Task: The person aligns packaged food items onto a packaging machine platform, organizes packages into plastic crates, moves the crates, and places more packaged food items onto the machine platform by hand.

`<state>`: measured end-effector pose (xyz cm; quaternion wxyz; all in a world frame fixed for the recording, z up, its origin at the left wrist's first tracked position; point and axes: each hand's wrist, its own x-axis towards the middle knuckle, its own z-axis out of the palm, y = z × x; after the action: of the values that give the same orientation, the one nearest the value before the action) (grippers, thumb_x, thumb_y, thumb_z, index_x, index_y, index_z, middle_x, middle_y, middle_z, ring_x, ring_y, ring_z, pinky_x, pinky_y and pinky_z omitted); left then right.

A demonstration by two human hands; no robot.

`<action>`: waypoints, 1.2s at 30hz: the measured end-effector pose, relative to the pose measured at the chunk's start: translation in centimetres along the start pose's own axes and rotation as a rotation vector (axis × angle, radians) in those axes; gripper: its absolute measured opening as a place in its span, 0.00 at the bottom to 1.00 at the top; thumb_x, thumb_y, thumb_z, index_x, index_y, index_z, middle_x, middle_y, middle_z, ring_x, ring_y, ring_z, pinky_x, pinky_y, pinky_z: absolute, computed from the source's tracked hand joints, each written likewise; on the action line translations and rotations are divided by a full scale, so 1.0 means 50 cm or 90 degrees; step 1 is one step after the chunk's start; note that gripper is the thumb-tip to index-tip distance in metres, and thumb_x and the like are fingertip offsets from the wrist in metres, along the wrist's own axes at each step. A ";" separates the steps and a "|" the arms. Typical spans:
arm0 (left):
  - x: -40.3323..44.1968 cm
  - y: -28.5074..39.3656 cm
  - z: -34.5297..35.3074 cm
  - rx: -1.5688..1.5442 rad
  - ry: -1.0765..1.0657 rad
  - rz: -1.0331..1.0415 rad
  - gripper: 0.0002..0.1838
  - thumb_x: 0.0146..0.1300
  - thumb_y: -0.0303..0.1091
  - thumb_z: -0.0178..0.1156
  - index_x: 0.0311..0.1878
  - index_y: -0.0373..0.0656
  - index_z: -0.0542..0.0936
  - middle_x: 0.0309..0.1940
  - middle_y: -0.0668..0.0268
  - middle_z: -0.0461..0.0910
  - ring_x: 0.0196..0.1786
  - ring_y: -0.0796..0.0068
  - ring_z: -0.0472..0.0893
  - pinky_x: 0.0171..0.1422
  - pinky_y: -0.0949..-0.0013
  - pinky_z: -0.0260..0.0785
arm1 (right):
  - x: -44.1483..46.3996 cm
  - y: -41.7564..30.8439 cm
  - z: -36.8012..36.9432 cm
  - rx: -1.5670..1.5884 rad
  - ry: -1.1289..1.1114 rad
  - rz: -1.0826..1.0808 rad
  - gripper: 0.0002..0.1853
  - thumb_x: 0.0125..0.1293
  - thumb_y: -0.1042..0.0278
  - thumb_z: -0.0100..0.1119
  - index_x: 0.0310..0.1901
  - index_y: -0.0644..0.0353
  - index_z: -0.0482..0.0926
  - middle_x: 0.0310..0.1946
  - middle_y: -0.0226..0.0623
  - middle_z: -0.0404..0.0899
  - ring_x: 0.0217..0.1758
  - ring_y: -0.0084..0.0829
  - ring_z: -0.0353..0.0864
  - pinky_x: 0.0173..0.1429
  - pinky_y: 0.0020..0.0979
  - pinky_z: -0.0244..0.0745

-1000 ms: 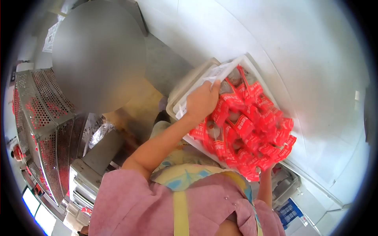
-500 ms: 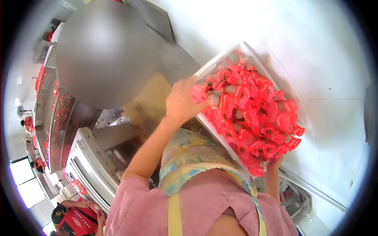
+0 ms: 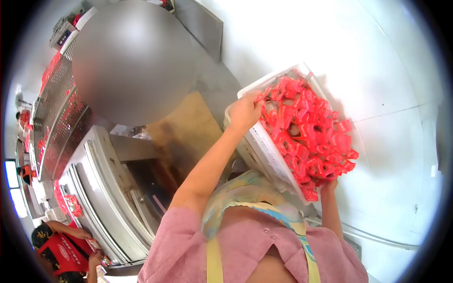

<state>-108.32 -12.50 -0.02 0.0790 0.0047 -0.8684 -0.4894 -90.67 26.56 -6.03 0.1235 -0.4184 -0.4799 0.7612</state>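
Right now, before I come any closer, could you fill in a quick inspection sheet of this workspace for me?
Surface: what bears the crate is unclear; a brown sheet with dark patches shows beside it.
Job's things: white crate heaped with red packets, some above the rim.
Clutter: a red packet beside the metal unit.
Hands: left hand at the crate's upper-left rim; right hand at its lower end, partly hidden; grip unclear.
Cables: nothing seen.
Surroundings: perforated metal panel; another person in a red apron, lower left; a grey blur covers the upper left.
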 end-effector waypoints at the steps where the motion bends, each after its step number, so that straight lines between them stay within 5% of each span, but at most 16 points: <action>1: -0.007 0.003 -0.003 -0.021 -0.006 0.006 0.20 0.54 0.43 0.64 0.51 0.50 0.79 0.34 0.59 0.82 0.39 0.61 0.81 0.45 0.61 0.73 | -0.006 -0.006 0.009 -0.019 0.006 -0.006 0.23 0.68 0.55 0.51 0.59 0.61 0.69 0.53 0.39 0.75 0.51 0.39 0.78 0.51 0.40 0.78; 6: -0.051 0.050 -0.001 0.158 -0.037 0.140 0.33 0.44 0.51 0.70 0.53 0.48 0.75 0.44 0.63 0.79 0.49 0.62 0.78 0.48 0.59 0.73 | -0.057 -0.023 0.052 -0.011 -0.037 0.043 0.26 0.69 0.49 0.48 0.61 0.57 0.67 0.55 0.38 0.74 0.53 0.39 0.76 0.53 0.40 0.77; 9: -0.037 0.051 0.020 0.177 -0.055 0.129 0.34 0.43 0.52 0.70 0.54 0.48 0.75 0.46 0.65 0.79 0.51 0.61 0.77 0.49 0.59 0.73 | -0.064 -0.027 0.067 -0.044 0.020 -0.019 0.25 0.66 0.52 0.54 0.58 0.60 0.70 0.51 0.38 0.76 0.47 0.39 0.79 0.41 0.39 0.80; 12: -0.003 0.040 0.035 0.163 -0.065 0.095 0.31 0.46 0.51 0.68 0.53 0.49 0.75 0.46 0.64 0.79 0.52 0.60 0.77 0.51 0.59 0.72 | 0.096 0.039 -0.106 -0.158 -0.051 -0.111 0.26 0.65 0.48 0.54 0.57 0.59 0.71 0.46 0.37 0.78 0.46 0.37 0.79 0.39 0.38 0.79; 16: 0.027 0.039 0.012 0.233 -0.108 0.103 0.28 0.49 0.45 0.65 0.55 0.49 0.73 0.49 0.62 0.77 0.54 0.60 0.76 0.53 0.58 0.71 | 0.101 -0.087 -0.170 -0.463 -0.126 0.134 0.25 0.63 0.44 0.54 0.48 0.60 0.74 0.35 0.39 0.80 0.29 0.27 0.79 0.29 0.30 0.75; 17: 0.027 0.052 0.009 0.253 -0.144 0.108 0.28 0.49 0.44 0.64 0.55 0.49 0.73 0.50 0.61 0.76 0.55 0.60 0.75 0.53 0.58 0.71 | 0.104 -0.133 -0.183 -0.534 -0.084 0.102 0.22 0.63 0.46 0.56 0.46 0.59 0.74 0.32 0.40 0.79 0.22 0.24 0.76 0.25 0.27 0.72; 18: 0.024 0.057 0.018 0.243 -0.138 0.111 0.28 0.49 0.41 0.64 0.55 0.49 0.72 0.49 0.60 0.75 0.53 0.58 0.75 0.52 0.58 0.72 | 0.121 -0.172 -0.187 -0.751 -0.016 -0.019 0.21 0.63 0.51 0.59 0.47 0.61 0.75 0.33 0.41 0.80 0.28 0.26 0.78 0.31 0.29 0.74; 19: 0.026 0.061 0.032 0.253 -0.122 0.102 0.27 0.48 0.41 0.65 0.54 0.49 0.72 0.48 0.60 0.74 0.52 0.58 0.75 0.51 0.58 0.72 | 0.169 -0.184 -0.239 -0.832 0.034 -0.379 0.18 0.64 0.57 0.60 0.46 0.64 0.75 0.28 0.35 0.78 0.31 0.24 0.76 0.36 0.26 0.73; 21: 0.033 0.067 0.058 0.273 -0.089 0.076 0.26 0.48 0.40 0.65 0.53 0.49 0.73 0.46 0.60 0.74 0.50 0.58 0.76 0.49 0.57 0.72 | 0.005 -0.295 -0.017 -0.691 0.103 -0.526 0.15 0.66 0.67 0.57 0.50 0.66 0.74 0.38 0.38 0.79 0.40 0.28 0.78 0.48 0.29 0.73; 25: 0.069 0.067 0.072 0.286 -0.119 0.081 0.24 0.50 0.38 0.64 0.52 0.49 0.74 0.43 0.61 0.74 0.48 0.59 0.76 0.46 0.56 0.71 | -0.066 -0.342 0.232 -0.602 -0.091 -0.690 0.14 0.65 0.70 0.58 0.50 0.64 0.75 0.44 0.38 0.78 0.48 0.31 0.78 0.52 0.31 0.72; 30: 0.105 0.055 0.082 0.277 -0.128 0.102 0.18 0.54 0.36 0.62 0.50 0.50 0.76 0.40 0.62 0.74 0.43 0.58 0.78 0.44 0.56 0.71 | -0.062 -0.301 0.465 -0.756 -0.386 -0.681 0.22 0.60 0.67 0.63 0.56 0.63 0.73 0.53 0.44 0.75 0.56 0.42 0.74 0.58 0.36 0.70; 32: 0.113 0.037 0.103 0.285 -0.119 0.108 0.14 0.56 0.36 0.61 0.47 0.50 0.78 0.37 0.63 0.75 0.40 0.58 0.78 0.42 0.56 0.71 | -0.015 -0.288 0.522 -0.779 -0.455 -0.761 0.30 0.57 0.63 0.65 0.61 0.59 0.69 0.57 0.45 0.72 0.59 0.44 0.72 0.61 0.39 0.68; 36: 0.112 0.030 0.109 0.254 -0.089 0.121 0.08 0.56 0.33 0.60 0.39 0.50 0.81 0.33 0.64 0.76 0.38 0.57 0.78 0.39 0.56 0.70 | 0.011 -0.264 0.616 -0.860 -0.521 -0.673 0.40 0.52 0.55 0.69 0.66 0.54 0.63 0.63 0.44 0.65 0.61 0.45 0.71 0.61 0.40 0.69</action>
<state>-114.52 -7.56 -0.74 0.0618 -0.0960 -0.9478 -0.2977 -117.09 14.26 10.50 0.0060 0.1693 -0.9519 0.2554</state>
